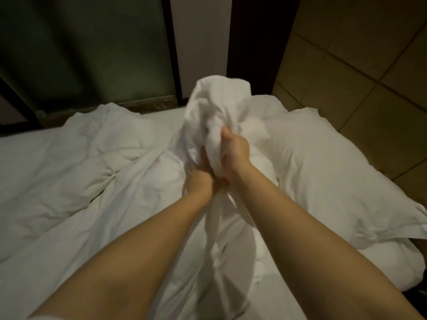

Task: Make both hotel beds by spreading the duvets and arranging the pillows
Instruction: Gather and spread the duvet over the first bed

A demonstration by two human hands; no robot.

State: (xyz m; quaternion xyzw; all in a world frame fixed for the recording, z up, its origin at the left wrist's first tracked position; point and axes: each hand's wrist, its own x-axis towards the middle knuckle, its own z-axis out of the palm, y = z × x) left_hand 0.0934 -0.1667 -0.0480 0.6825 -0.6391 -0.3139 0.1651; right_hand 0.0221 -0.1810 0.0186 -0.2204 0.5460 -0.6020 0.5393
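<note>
Head view, dim light. Both arms reach forward over bed [161, 118]. Duvet [215, 105] rumpled across mattress, one white bunch lifted upright at centre, rest trailing toward camera. Right hand [233, 155] clamped on bunch, fingers curled round cloth. Left hand [201, 179] just below and touching right, fingers wrapped in same fabric, partly hidden by folds. Pillow [323, 181] lies right of hands, against tan tiled panel [358, 65]. Dark glass panel [80, 42] beyond bed, left.
</note>
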